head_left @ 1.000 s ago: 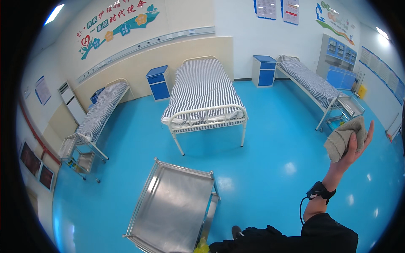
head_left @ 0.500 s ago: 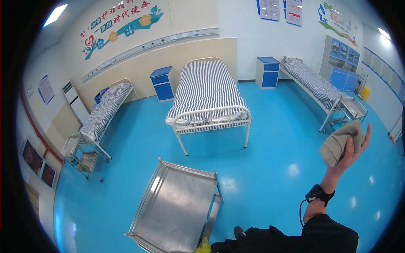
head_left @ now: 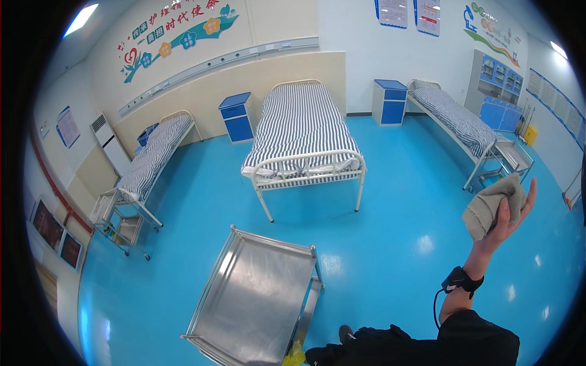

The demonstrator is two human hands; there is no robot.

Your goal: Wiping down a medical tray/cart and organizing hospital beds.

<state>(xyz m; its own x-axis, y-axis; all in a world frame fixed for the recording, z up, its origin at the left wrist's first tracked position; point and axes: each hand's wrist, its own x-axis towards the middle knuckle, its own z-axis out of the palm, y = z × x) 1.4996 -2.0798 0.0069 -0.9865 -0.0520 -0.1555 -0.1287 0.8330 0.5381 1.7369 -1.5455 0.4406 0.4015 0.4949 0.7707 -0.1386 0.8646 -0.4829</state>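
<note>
Pinching a bunched grey cloth [head_left: 486, 212], the right grip [head_left: 503, 228] is half-curled, one finger [head_left: 528, 198] sticking out.

Grey cloth [head_left: 487, 212], striped bedding [head_left: 305, 128]

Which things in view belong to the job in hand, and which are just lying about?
Likely the job:
- right hand
- grey cloth, held in it
- near steel trolley, perhaps

Just about:
- striped beds
- bedside cabinets
- wall cupboard
</note>
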